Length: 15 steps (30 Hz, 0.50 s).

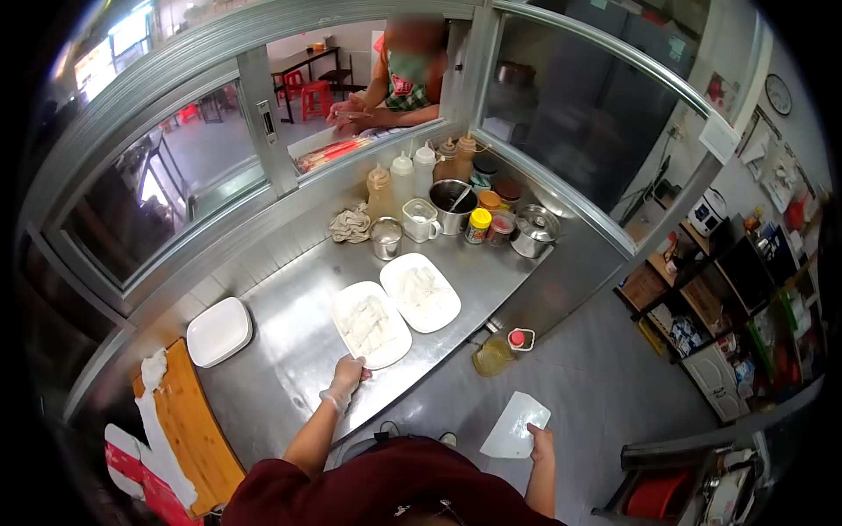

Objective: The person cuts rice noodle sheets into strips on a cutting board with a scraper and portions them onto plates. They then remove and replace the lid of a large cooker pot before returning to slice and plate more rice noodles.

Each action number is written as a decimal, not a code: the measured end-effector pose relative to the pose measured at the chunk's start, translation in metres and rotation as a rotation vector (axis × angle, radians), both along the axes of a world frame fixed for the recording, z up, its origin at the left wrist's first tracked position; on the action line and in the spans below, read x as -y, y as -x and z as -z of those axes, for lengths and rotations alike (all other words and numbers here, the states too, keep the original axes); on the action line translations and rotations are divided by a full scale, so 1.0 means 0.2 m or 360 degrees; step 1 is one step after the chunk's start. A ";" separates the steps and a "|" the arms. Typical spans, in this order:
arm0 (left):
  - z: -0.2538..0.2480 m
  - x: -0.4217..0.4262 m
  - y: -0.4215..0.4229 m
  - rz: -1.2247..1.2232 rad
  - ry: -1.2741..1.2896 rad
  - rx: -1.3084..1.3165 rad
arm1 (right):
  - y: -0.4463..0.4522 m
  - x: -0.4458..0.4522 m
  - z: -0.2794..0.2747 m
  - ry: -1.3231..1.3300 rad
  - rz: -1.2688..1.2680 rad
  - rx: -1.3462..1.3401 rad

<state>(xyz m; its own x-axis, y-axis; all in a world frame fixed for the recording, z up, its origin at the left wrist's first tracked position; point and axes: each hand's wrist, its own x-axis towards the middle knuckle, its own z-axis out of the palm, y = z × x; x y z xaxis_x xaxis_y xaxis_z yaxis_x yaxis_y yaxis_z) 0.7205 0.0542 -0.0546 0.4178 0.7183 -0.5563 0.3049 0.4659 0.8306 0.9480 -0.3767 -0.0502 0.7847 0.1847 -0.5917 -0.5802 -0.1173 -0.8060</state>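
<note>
My left hand (347, 377), in a clear plastic glove, pinches the near rim of a white plate (396, 352) on the steel counter. Pale, whitish food rolls (367, 324) lie on that plate. Right behind it, a second white plate (443, 317) carries similar pale food (419, 287). Low at my right side, away from the counter, my right hand (542, 443) is closed on the edge of a flat white scraper (516, 427) with a wide blade.
An empty white dish (219, 331) and a wooden board (189, 421) are at the left. Squeeze bottles (402, 177), pots (535, 230) and jars (478, 225) line the counter's back. An oil jug (493, 356) stands beyond the counter's edge. Another person (408, 88) is behind the window.
</note>
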 end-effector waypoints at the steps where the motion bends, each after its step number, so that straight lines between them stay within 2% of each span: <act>1: 0.00 0.01 0.00 0.0003 0.0019 -0.0021 | -0.05 -0.01 0.00 -0.0028 -0.0033 -0.0013; 4: 0.02 0.01 -0.02 0.0040 0.0015 -0.0088 | -0.16 -0.02 0.00 -0.0121 -0.0129 -0.0055; 10: 0.02 0.02 -0.12 0.0071 0.0054 -0.0102 | -0.31 0.03 0.02 0.0069 -0.0096 -0.0079; 15: 0.02 0.03 -0.23 0.0109 -0.0009 -0.0085 | -0.38 0.04 0.02 0.0021 -0.0175 -0.0090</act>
